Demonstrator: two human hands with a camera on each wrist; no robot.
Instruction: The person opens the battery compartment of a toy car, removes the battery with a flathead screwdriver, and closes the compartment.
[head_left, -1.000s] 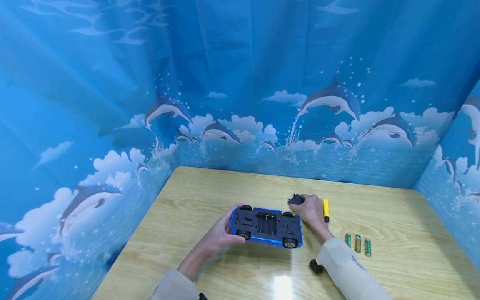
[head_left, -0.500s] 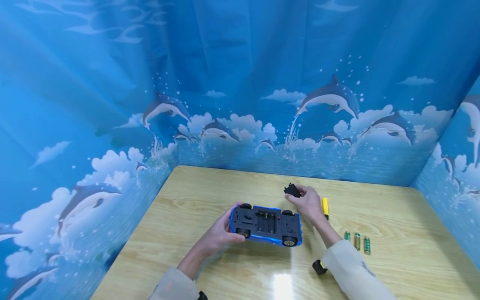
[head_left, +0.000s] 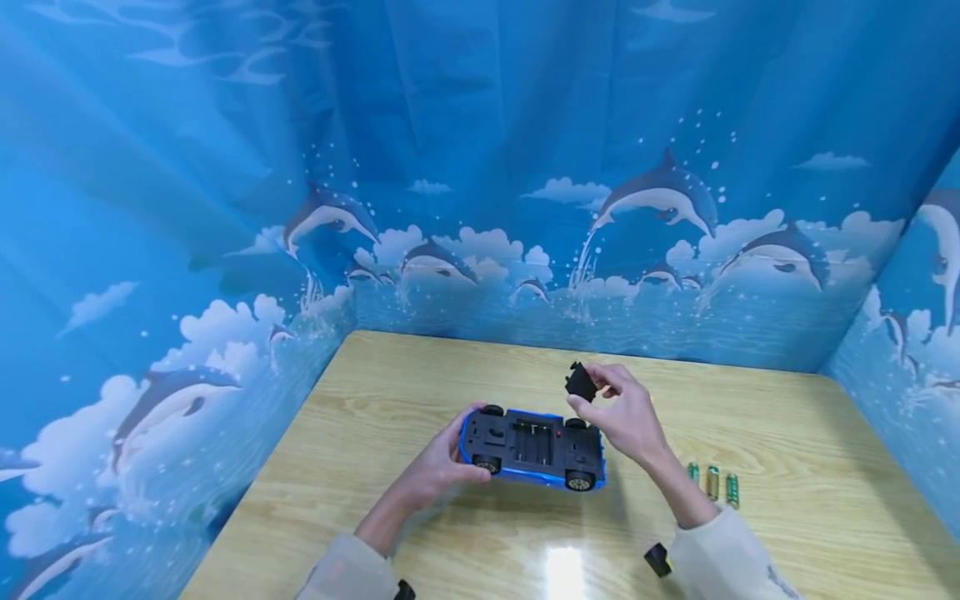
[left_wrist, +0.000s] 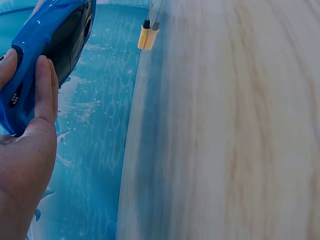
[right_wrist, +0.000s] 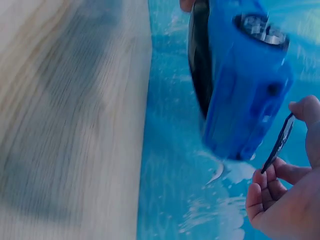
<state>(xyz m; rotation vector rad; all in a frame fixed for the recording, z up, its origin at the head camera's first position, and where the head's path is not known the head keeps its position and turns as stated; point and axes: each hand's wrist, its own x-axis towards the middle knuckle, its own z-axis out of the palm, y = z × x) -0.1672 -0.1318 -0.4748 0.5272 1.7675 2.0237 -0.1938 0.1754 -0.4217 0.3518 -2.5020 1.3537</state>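
Observation:
A blue toy car (head_left: 532, 450) is held upside down above the table, its black underside up and the battery compartment (head_left: 533, 444) uncovered. My left hand (head_left: 435, 475) grips one end of it, thumb along the near side; the left wrist view shows the fingers (left_wrist: 45, 90) against the blue body. Between thumb and fingers, my right hand (head_left: 626, 417) pinches a small black battery cover (head_left: 580, 383) just beyond the car's other end. In the right wrist view the cover (right_wrist: 279, 142) appears edge-on beside the car (right_wrist: 245, 95).
Several batteries, one being a green battery (head_left: 732, 490), lie in a row on the wooden table (head_left: 810, 467) at the right. A screwdriver with a yellow handle (left_wrist: 143, 37) lies on the table, mostly behind my right hand in the head view. A dolphin-print curtain (head_left: 465, 167) encloses the table.
My right hand has lifted the battery cover and turned it more upright, shifting slightly left, while the forearm swung right over the screwdriver. The left hand and car have stayed nearly still.

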